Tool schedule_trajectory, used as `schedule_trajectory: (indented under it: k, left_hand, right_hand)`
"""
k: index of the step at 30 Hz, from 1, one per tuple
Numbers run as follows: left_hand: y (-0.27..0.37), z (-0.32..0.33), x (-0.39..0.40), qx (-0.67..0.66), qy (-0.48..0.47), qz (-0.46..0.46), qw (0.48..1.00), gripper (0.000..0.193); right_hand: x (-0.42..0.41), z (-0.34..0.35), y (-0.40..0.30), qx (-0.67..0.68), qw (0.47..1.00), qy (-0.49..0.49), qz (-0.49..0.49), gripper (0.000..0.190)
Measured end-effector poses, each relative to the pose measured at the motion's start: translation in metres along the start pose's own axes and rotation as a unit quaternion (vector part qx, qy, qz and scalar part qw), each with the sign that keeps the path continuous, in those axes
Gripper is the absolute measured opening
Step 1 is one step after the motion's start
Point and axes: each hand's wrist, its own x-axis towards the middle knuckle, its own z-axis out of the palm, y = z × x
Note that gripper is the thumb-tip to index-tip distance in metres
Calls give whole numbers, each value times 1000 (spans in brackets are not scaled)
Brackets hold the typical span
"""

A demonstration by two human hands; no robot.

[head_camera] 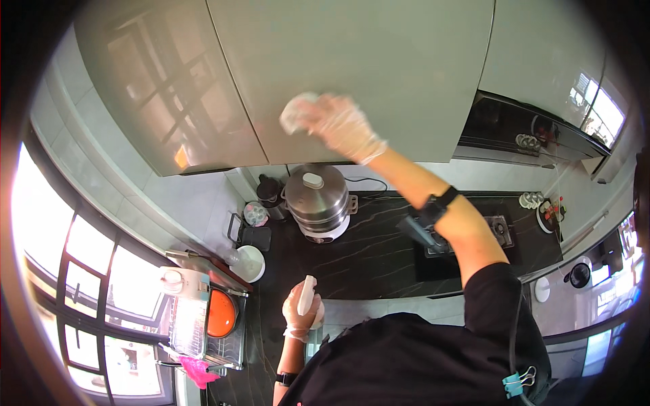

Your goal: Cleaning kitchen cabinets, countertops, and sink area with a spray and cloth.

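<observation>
My right hand (343, 124), in a clear disposable glove, presses a white cloth (298, 112) against the glossy grey-green door of a wall cabinet (386, 61). Lower down, my left hand (300, 309), gloved too, is closed around a white bottle (306, 297), which looks like a spray bottle; its lower part is mostly hidden. Below the cabinet, a stainless-steel steamer (317, 195) with a domed lid stands on its white base on the black marbled countertop (376, 264). The left hand is over the counter's near edge, in front of the steamer.
A dark kettle (270, 195) and a white bowl (250, 264) stand left of the steamer. A dish rack (226, 347) holds an orange pan (221, 313), with a pink cloth (198, 371) at its front. A gas hob (497, 231) lies under my right arm, near a black range hood (538, 127).
</observation>
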Motion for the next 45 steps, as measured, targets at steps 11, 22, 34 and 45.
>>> schedule_trajectory:
  k: [11, 22, 34, 45]
  left_hand:
    - [-20, -31, -36, -214, 188, -144, 948, 34]
    - [-31, -26, -43, 2, 65, -131, 989, 32]
    - [-24, -5, -28, -127, 46, -132, 982, 37]
    - [-14, -1, -8, -162, 56, -76, 982, 41]
  right_hand:
    - [-143, -25, 31, -39, 991, -117, -59, 24]
    - [-107, 15, -3, -34, 992, -115, -28, 22]
    - [-274, -104, 51, -100, 962, -115, 225, 52]
    - [-267, -33, 43, -63, 968, -25, 243, 48]
